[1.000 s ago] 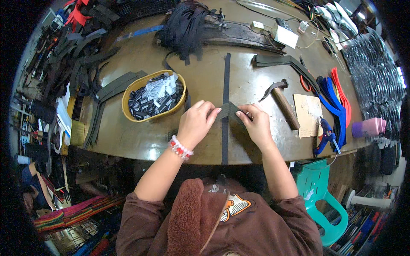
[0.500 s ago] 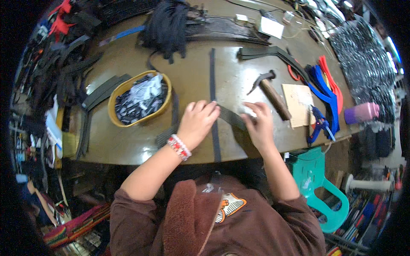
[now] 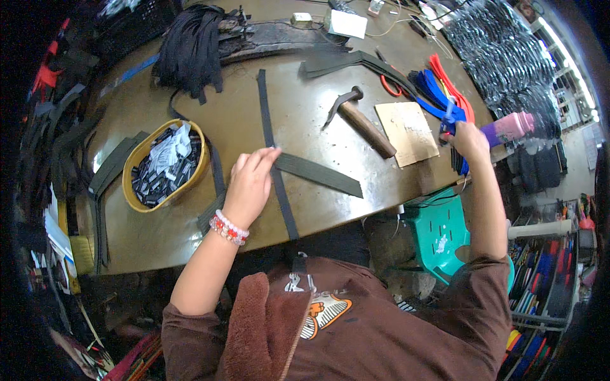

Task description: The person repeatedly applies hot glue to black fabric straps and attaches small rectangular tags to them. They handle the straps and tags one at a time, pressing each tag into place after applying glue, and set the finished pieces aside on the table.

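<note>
My left hand (image 3: 250,184), wearing beaded bracelets, has its fingers together and their tips pinching a dark green webbing strap (image 3: 321,174) where it crosses a narrow black strap (image 3: 265,108). The green strap slants to the right; the black one runs from the far side of the table to its near edge. Over at the right, my right hand (image 3: 471,141) is closed around a blue glue gun (image 3: 452,115), whose lower part is hidden by the fingers. Beside it lie a tan board (image 3: 406,133) and blue straps (image 3: 429,93).
A yellow basket (image 3: 130,190) of small black pieces stands left. A hammer (image 3: 368,129), red-handled scissors (image 3: 389,86) and a pink-purple bottle (image 3: 508,129) lie to the right. Black strips (image 3: 187,51) are heaped at the back. A green plastic stool (image 3: 438,232) stands below the table edge.
My right hand has left the green strap, moved right and taken hold of the glue gun, raising it. My left hand stays at the crossing. The whole view has turned and shifted.
</note>
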`<state>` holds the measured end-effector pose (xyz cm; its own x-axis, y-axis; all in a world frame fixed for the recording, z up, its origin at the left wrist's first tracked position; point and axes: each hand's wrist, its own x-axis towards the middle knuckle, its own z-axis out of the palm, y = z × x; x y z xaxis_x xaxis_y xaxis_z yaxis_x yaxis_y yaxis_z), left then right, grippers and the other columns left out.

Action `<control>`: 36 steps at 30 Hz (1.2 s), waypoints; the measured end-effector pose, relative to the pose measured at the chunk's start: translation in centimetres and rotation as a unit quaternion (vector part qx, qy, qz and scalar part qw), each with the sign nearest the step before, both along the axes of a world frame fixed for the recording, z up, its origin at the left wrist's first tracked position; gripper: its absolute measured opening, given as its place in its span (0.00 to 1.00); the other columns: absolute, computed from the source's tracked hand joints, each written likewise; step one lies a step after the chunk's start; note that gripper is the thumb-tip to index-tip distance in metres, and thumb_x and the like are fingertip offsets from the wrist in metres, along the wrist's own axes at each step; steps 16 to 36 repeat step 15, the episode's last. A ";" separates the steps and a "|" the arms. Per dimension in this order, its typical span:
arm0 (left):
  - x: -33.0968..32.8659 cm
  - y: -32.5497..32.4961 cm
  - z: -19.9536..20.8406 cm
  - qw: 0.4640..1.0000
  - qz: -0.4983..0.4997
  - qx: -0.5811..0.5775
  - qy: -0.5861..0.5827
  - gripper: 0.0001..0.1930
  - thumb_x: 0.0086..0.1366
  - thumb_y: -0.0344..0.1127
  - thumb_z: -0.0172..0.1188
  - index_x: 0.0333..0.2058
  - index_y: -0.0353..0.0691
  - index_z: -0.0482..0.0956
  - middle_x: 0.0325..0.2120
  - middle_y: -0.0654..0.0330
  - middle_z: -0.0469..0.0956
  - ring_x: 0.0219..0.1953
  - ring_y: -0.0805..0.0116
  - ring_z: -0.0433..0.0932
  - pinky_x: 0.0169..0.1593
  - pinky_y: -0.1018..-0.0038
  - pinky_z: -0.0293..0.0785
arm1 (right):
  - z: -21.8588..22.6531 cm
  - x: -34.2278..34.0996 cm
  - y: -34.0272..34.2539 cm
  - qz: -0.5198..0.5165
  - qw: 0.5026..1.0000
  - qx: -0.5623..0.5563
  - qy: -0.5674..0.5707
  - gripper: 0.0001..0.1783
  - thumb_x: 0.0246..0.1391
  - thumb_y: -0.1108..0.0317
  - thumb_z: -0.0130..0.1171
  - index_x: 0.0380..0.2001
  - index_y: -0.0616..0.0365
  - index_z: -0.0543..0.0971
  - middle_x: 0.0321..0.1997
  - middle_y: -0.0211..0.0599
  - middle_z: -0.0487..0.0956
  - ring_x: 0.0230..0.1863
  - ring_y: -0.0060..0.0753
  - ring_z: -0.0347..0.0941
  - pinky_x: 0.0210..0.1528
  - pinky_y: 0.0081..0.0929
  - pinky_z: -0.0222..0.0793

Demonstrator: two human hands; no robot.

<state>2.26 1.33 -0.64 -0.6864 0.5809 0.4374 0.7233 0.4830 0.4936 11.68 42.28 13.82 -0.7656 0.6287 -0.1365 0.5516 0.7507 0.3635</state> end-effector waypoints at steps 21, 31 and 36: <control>-0.7 -0.1 -0.6 0.986 0.042 0.108 -0.121 0.26 0.54 0.23 0.59 0.53 0.39 0.66 0.40 0.55 0.75 0.39 0.62 0.74 0.47 0.67 0.72 | -5.8 -3.9 -20.1 0.349 0.856 -0.318 0.210 0.23 0.39 0.50 0.72 0.30 0.59 0.80 0.28 0.41 0.68 0.30 0.41 0.71 0.31 0.36 0.65; -0.7 -0.1 -0.6 0.986 0.042 0.108 -0.121 0.26 0.54 0.23 0.59 0.53 0.39 0.66 0.40 0.55 0.75 0.39 0.62 0.74 0.47 0.67 0.72 | -5.8 -3.9 -20.1 0.349 0.856 -0.318 0.210 0.23 0.39 0.50 0.72 0.30 0.59 0.80 0.28 0.41 0.68 0.30 0.41 0.71 0.31 0.36 0.65; -0.7 -0.1 -0.6 0.986 0.042 0.108 -0.121 0.26 0.54 0.23 0.59 0.53 0.39 0.66 0.40 0.55 0.75 0.39 0.62 0.74 0.47 0.67 0.72 | -5.8 -3.9 -20.1 0.349 0.856 -0.318 0.210 0.23 0.39 0.50 0.72 0.30 0.59 0.80 0.28 0.41 0.68 0.30 0.41 0.71 0.31 0.36 0.65</control>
